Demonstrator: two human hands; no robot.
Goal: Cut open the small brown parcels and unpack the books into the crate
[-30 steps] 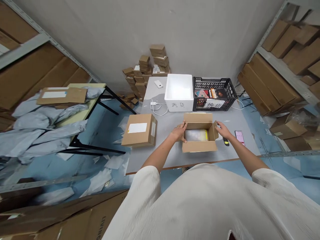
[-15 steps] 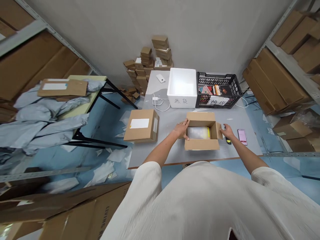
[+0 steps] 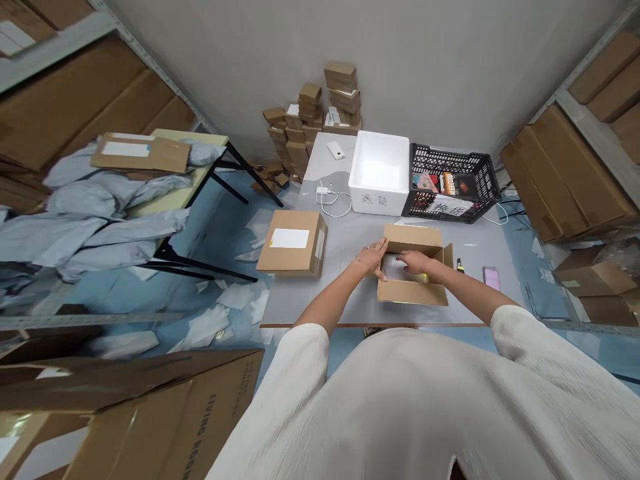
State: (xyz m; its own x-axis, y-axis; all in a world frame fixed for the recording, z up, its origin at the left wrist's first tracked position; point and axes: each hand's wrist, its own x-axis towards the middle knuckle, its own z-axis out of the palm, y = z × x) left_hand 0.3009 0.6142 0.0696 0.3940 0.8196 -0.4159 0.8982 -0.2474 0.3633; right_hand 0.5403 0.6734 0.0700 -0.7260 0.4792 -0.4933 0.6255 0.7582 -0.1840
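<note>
An open cardboard box (image 3: pixel 413 291) sits near the front edge of the grey table (image 3: pixel 345 247), its flaps up. Inside lies a clear plastic-wrapped item (image 3: pixel 395 268) with a yellow edge. My left hand (image 3: pixel 371 256) rests against the box's left wall, fingers extended along the rim. My right hand (image 3: pixel 415 262) reaches down into the box, palm down over the wrapped item with fingers stretched out; whether it grips the item cannot be told.
A sealed labelled carton (image 3: pixel 294 242) lies left of the box. Behind stand a white foam box (image 3: pixel 379 172), a black crate (image 3: pixel 453 182), a charger cable (image 3: pixel 327 197) and a phone (image 3: pixel 335 150). A pink phone (image 3: pixel 491 277) and a marker (image 3: pixel 459 265) lie right. Small cartons (image 3: pixel 313 113) pile against the wall.
My right hand has left the box's right flap and moved left into the box, over the wrapped item. The left hand stays at the left wall. The view shifted slightly.
</note>
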